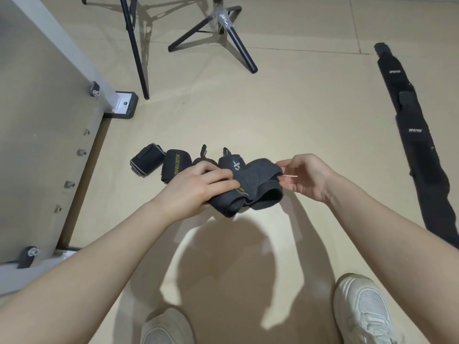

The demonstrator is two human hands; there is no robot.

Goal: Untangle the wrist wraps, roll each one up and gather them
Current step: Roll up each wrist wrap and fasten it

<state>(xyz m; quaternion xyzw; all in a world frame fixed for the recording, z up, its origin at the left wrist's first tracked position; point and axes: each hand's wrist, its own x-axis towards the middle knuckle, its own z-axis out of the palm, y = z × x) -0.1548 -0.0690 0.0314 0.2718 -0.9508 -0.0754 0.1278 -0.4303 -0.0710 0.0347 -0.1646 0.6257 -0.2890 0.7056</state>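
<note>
Over on the left we've got a metal frame bolted at the floor, and just right of it a row of finished work: a rolled wrap with grey edging, then touching it a second roll with yellow lettering. Behind the left hand two more rolls peek out, one mostly hidden, the other marked with a white logo, each with a thumb loop sticking up.

Now to the action. Our left hand grips the dark grey wrap we're working on, fingers curled over the top and clamped on the rolled core. The wrap is held in the air above the floor, in front of the row. We judge this to be the rolling step, close to done: the coil looks thick, with a loose flap arching toward the right.

Our right hand sits at that flap's end, fingertips drawn together at the edge; whether they pinch the fabric or only the thin pale strip poking out there, we can't quite say.

Next move, we reckon: pull the tail snug, lay it round the coil, press it down so it sticks, then set this one with the row.

Far right, long black wraps lie stretched flat on the floor, well apart and not yet rolled.
</note>
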